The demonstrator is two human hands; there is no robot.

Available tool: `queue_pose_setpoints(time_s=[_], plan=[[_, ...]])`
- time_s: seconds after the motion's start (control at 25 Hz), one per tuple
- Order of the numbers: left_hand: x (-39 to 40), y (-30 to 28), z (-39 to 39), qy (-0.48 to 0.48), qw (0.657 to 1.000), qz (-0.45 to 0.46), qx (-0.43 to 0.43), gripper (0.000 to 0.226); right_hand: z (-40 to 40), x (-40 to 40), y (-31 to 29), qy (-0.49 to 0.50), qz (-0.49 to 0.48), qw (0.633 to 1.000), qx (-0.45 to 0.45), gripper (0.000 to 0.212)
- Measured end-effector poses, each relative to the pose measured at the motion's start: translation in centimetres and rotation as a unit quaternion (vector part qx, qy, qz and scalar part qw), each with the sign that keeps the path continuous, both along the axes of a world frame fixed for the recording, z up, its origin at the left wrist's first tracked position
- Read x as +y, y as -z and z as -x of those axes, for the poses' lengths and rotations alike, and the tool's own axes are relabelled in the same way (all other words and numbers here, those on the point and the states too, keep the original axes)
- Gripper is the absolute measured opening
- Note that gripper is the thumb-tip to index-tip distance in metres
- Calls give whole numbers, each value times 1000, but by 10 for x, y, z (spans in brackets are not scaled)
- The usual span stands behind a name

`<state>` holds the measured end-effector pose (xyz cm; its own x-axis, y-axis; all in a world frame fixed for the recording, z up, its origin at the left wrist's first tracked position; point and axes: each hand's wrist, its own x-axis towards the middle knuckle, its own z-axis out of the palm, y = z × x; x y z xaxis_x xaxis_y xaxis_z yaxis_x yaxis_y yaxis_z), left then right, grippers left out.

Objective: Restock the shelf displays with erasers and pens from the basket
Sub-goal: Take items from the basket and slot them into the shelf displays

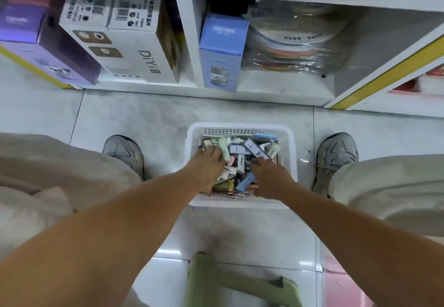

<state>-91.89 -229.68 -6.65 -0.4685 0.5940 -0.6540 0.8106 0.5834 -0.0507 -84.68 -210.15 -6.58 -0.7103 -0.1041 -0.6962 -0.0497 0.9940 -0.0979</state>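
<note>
**Both hands down in the basket of erasers**

The shelf [187, 42] fills the far side, well beyond the fingers, its low compartments holding a white box [125, 49], a purple box [48, 49] and a blue box [222, 52] beside a wrapped stack of coloured sheets [293, 42]. The tiled floor [134, 119] runs from it back under the person, whose two grey shoes [125, 153] stand either side of the hands. A green stool [240, 282] sits nearest the body, behind the wrists.

The white basket [240, 127] rests on the floor between the shoes, heaped with small packets; its far rim lies just past the fingertips.

The left hand [206, 167] reaches into the basket's left half, fingers curled down onto the packets around a pale green eraser [224, 149]; whether they actually grip one cannot be told. The right hand [271, 177] is in the right half, one finger stretched forward and touching a dark eraser [255, 150] with a white label; its other fingers are hidden.
</note>
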Motion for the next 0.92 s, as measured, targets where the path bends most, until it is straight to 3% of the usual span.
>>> queue_pose_setpoints(time_s=[0.24,0.48,0.92], plan=[[6,6,-20,108,990,-33,87,69,-10,-5,15,3,-4,999,43,68],[21,11,-31,42,988,1,148,51,-15,-5,24,40,27,995,83,63],[12,20,-25,41,994,-21,102,33,-10,2,31,95,80,986,110,61]])
